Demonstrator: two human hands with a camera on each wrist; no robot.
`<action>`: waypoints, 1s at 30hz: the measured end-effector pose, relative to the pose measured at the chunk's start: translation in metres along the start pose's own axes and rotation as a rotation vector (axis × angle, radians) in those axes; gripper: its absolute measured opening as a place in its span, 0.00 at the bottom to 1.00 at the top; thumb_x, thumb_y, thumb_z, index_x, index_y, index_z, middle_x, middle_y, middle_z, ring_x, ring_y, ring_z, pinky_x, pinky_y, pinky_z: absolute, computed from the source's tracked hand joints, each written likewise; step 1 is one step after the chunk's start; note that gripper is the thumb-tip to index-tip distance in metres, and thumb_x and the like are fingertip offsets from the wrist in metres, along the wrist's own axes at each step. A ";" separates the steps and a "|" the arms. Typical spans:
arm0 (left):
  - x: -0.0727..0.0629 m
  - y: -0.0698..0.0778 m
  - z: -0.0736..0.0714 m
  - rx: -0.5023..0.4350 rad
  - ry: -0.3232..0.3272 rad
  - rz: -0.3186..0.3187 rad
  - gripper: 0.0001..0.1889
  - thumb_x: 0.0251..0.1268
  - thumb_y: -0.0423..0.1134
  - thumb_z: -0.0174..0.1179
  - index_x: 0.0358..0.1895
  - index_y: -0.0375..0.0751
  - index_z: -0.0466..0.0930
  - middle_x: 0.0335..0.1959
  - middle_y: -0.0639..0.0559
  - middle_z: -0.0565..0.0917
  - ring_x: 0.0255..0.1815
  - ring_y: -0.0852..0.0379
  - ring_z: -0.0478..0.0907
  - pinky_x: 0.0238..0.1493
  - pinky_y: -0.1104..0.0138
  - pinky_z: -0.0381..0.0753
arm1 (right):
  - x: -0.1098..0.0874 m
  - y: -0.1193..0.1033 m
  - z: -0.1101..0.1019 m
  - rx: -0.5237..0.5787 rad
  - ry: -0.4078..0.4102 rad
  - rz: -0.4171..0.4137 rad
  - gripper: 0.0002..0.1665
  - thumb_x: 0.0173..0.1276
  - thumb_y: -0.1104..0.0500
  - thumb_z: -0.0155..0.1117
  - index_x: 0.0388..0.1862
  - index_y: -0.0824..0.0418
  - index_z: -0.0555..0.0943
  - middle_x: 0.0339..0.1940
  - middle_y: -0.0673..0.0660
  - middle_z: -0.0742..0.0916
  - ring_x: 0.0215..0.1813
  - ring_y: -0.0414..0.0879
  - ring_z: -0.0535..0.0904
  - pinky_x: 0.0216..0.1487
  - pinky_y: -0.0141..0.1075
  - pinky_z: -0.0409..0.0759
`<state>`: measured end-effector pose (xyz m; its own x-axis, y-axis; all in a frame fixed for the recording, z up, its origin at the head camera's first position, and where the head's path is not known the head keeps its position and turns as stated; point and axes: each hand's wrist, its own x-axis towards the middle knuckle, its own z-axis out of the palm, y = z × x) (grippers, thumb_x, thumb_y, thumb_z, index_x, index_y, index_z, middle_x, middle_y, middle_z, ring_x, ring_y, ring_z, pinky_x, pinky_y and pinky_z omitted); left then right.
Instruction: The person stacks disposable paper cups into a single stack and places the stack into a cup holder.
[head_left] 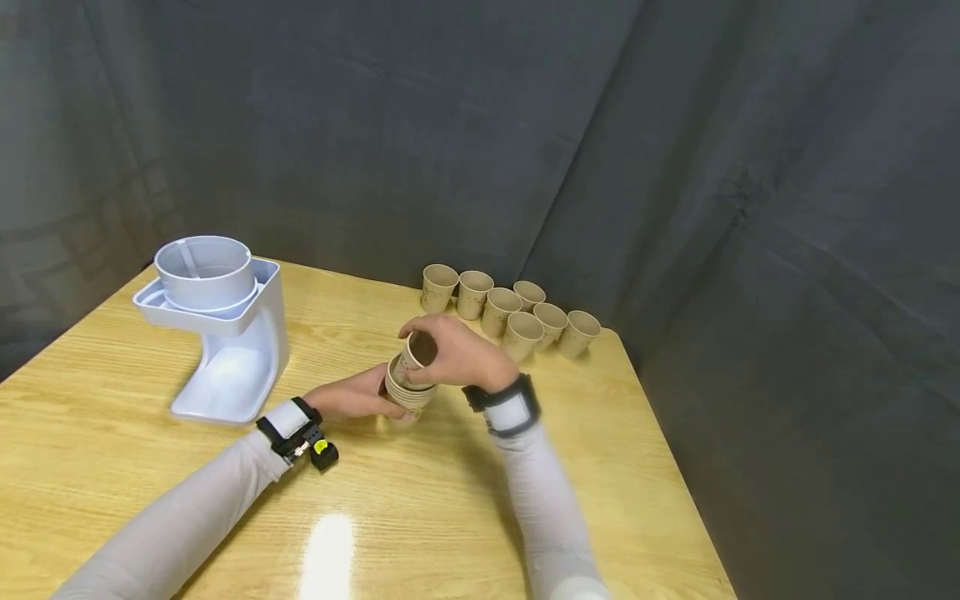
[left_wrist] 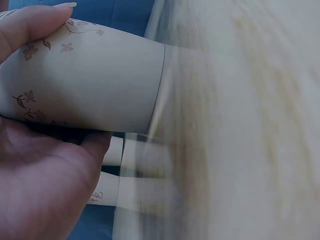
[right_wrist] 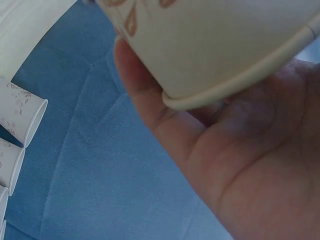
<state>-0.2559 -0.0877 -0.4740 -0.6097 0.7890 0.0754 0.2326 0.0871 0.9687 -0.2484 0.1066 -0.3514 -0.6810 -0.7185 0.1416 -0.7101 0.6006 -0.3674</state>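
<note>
My left hand (head_left: 356,395) grips a stack of nested paper cups (head_left: 409,402) over the middle of the table. Its thumb and fingers wrap the outer cup, which has a brown flower print (left_wrist: 105,75) in the left wrist view. At the top of the stack my right hand (head_left: 465,357) holds a single paper cup (head_left: 407,363) by its sides near the rim. That cup leans, its lower part overlapping the stack's mouth in the head view. The right wrist view has the cup's rolled rim (right_wrist: 240,90) close against my fingers.
Several matching paper cups (head_left: 501,310) stand upright in rows at the table's back right. A pale plastic stand (head_left: 232,375) with a round open container (head_left: 208,292) on top is at the back left. Dark curtains (head_left: 375,125) hang behind the wooden table (head_left: 420,525).
</note>
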 end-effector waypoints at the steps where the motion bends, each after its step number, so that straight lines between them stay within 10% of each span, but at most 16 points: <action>1: 0.000 0.000 0.000 0.004 0.000 0.000 0.35 0.58 0.33 0.66 0.67 0.40 0.61 0.60 0.45 0.75 0.61 0.51 0.72 0.68 0.56 0.64 | 0.000 0.000 0.001 0.003 -0.003 -0.001 0.31 0.51 0.49 0.75 0.54 0.58 0.78 0.42 0.49 0.84 0.40 0.40 0.79 0.38 0.27 0.78; 30: -0.001 0.002 -0.002 0.060 0.006 -0.007 0.35 0.57 0.36 0.67 0.68 0.44 0.62 0.63 0.49 0.74 0.63 0.53 0.69 0.67 0.55 0.64 | 0.007 -0.008 0.023 -0.099 -0.138 0.050 0.41 0.51 0.49 0.76 0.62 0.63 0.74 0.49 0.53 0.83 0.48 0.43 0.77 0.45 0.26 0.76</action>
<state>-0.2565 -0.0896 -0.4719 -0.6163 0.7844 0.0701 0.2728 0.1291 0.9534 -0.2434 0.0889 -0.3686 -0.6900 -0.7238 -0.0047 -0.6944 0.6638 -0.2778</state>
